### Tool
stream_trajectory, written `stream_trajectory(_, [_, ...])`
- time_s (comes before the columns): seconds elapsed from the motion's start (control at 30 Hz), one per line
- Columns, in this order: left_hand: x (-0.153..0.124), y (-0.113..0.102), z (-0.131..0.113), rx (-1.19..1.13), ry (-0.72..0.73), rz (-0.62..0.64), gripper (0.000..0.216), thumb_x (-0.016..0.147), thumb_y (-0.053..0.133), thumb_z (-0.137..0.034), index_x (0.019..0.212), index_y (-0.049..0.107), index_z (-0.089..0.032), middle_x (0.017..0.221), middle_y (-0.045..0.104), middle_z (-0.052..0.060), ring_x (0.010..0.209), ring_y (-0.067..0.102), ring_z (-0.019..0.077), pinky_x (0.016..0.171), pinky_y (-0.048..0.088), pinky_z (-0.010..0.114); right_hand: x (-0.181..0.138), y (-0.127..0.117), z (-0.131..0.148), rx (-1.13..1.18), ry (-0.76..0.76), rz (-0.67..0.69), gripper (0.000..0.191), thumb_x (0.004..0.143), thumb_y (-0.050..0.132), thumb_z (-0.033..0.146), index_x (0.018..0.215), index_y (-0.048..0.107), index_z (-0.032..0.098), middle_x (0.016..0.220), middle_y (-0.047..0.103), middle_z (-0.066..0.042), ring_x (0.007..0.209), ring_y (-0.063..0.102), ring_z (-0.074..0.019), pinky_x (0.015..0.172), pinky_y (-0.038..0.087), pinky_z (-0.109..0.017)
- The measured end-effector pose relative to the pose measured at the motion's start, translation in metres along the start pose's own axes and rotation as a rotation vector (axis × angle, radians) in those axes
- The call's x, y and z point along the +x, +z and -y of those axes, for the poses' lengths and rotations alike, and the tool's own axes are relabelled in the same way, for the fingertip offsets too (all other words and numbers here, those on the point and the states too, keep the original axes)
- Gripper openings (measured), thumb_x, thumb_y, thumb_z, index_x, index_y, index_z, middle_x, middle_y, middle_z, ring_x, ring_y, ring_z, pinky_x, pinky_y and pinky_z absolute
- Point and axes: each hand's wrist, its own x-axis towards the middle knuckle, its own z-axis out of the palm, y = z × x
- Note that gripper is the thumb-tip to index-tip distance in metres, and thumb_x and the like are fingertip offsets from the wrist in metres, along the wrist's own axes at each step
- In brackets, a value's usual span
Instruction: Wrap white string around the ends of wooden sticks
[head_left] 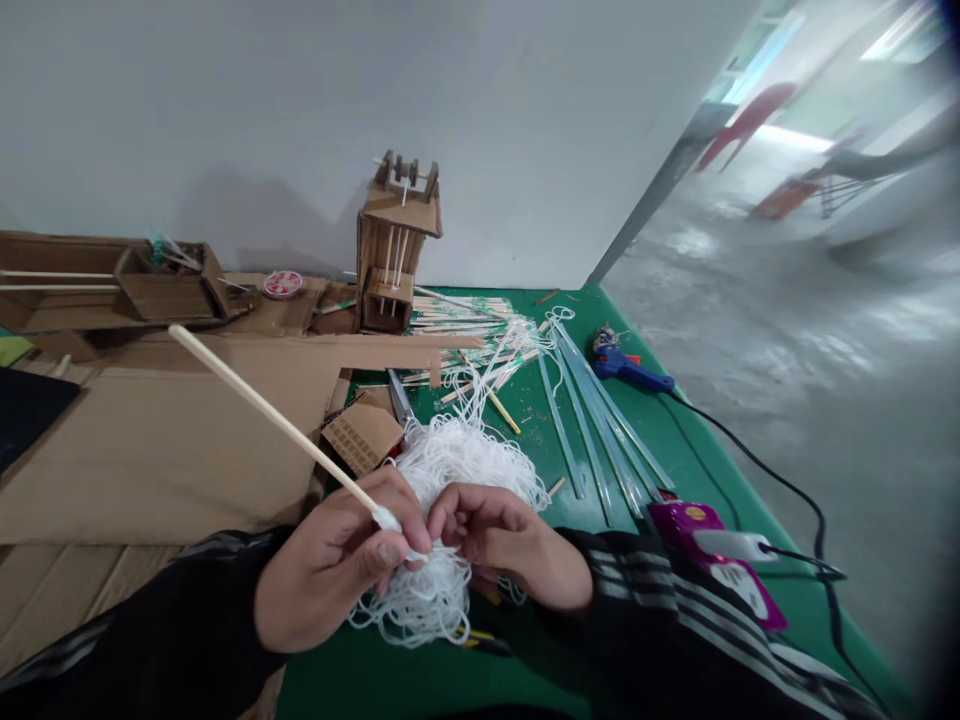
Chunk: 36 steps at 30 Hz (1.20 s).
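Observation:
My left hand (352,560) is closed on a thin wooden stick (270,412), which slants up and to the left. White string is wound round the stick's lower end, between thumb and fingers. Close beside it, my right hand (499,540) has its fingertips pinched together near the wrapped end. What they pinch is too small to make out, though white strands lie all about them. Under and behind both hands spreads a loose heap of white string (472,455). A yellow-and-black tool (484,640) lies partly hidden below the heap.
A cardboard tower (390,255) with sticks inside stands against the wall. Several clear glue sticks (600,420) and a blue glue gun (630,370) lie on the green table (547,660). Its cord runs along the right edge past a purple package (686,525). Cardboard sheets (172,430) cover the left.

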Motion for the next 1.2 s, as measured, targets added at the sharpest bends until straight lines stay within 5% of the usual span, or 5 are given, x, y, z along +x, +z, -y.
stream_trajectory(0.3, [-0.002, -0.002, 0.000, 0.431, 0.158, -0.002, 0.013, 0.095, 0.053, -0.023, 0.099, 0.065, -0.022, 0.091, 0.054, 0.002, 0.080, 0.056, 0.0128, 0.073, 0.045, 0.022, -0.001, -0.003, -0.002, -0.017, -0.002, -0.043, 0.010, 0.075, 0.062, 0.020, 0.082, 0.064, 0.014, 0.055, 0.049, 0.006, 0.039, 0.036, -0.0043, 0.038, 0.029, -0.016])
stream_trajectory(0.47, [-0.003, 0.001, 0.006, 0.593, 0.261, -0.042, 0.026, 0.091, 0.055, -0.009, 0.109, 0.065, -0.025, 0.101, 0.054, 0.003, 0.086, 0.058, 0.0120, 0.074, 0.047, 0.021, 0.002, -0.003, -0.004, 0.025, -0.040, -0.045, 0.012, 0.078, 0.066, 0.025, 0.077, 0.062, 0.013, 0.058, 0.053, 0.004, 0.039, 0.039, -0.0035, 0.037, 0.029, -0.015])
stream_trajectory(0.77, [-0.003, 0.005, 0.012, 0.536, 0.339, -0.075, 0.034, 0.088, 0.058, -0.004, 0.115, 0.066, -0.024, 0.104, 0.053, 0.003, 0.086, 0.062, 0.0100, 0.075, 0.051, 0.018, 0.005, 0.000, -0.007, -0.004, -0.085, -0.041, 0.033, 0.083, 0.071, 0.038, 0.103, 0.050, 0.021, 0.061, 0.059, 0.006, 0.037, 0.042, -0.0037, 0.033, 0.031, -0.012])
stream_trajectory(1.03, [-0.004, 0.000, 0.011, 0.431, 0.151, -0.040, 0.032, 0.088, 0.063, -0.013, 0.114, 0.067, -0.032, 0.103, 0.053, 0.002, 0.094, 0.058, 0.0135, 0.080, 0.048, 0.022, 0.003, 0.004, -0.004, -0.070, -0.173, -0.106, 0.022, 0.078, 0.077, 0.028, 0.084, 0.060, 0.015, 0.058, 0.056, 0.006, 0.039, 0.041, -0.0017, 0.036, 0.034, -0.012])
stream_trajectory(1.2, [-0.002, 0.002, 0.010, 0.131, -0.017, -0.052, 0.036, 0.087, 0.063, -0.021, 0.122, 0.060, -0.030, 0.106, 0.051, 0.004, 0.084, 0.054, 0.0136, 0.070, 0.048, 0.023, -0.001, -0.005, 0.012, -0.163, -0.186, -0.100, 0.017, 0.078, 0.076, 0.024, 0.082, 0.063, 0.014, 0.070, 0.060, 0.002, 0.048, 0.049, -0.0033, 0.042, 0.041, -0.014])
